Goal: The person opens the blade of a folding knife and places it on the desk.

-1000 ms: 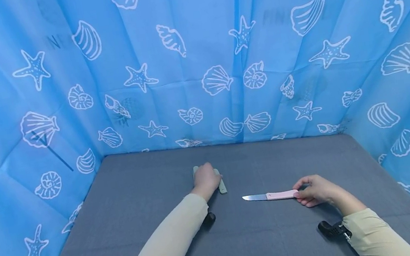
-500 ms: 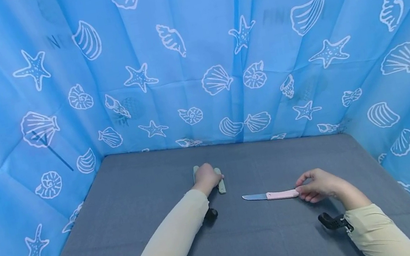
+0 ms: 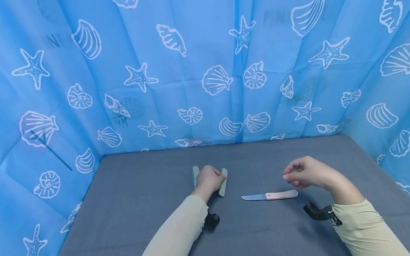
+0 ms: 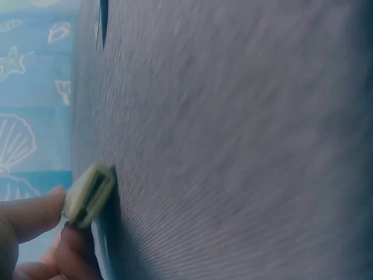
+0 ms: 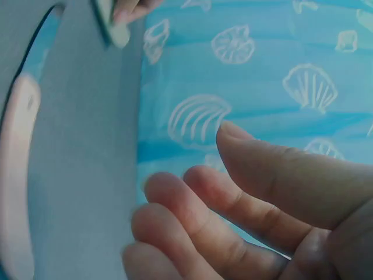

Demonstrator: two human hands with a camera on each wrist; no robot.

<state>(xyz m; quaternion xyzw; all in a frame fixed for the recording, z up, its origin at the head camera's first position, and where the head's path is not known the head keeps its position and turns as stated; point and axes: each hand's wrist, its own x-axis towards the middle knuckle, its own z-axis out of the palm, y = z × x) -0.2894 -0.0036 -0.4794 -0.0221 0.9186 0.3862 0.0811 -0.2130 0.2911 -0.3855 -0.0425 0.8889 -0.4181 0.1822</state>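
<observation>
I use the pink-handled knife (image 3: 280, 195) as reference. Behind it hangs the blue shell-print curtain (image 3: 190, 36); it lies on the grey table (image 3: 128, 203), blade tip to the left. The right hand (image 3: 310, 171) is raised just beyond its handle end, thumb and fingers loosely curled, with hold of nothing. The left hand (image 3: 207, 179) is past the blade tip and farther back, pinching a pale green handle (image 3: 222, 183) between thumb and fingers. A second green piece (image 3: 196, 172), partly hidden, lies beyond that hand, farther left of the knife.

Change: half a second ago the right fingers were on the pink handle. They have let go, and the green handle's far end has swung right. I judge that handling now rests with the left hand alone.

View differences: the head camera shows the right thumb and fingertips nearly meeting; the right wrist camera shows a clear gap. Only the left wrist camera shows the green handle's slot; whether it houses a blade, I cannot tell.
</observation>
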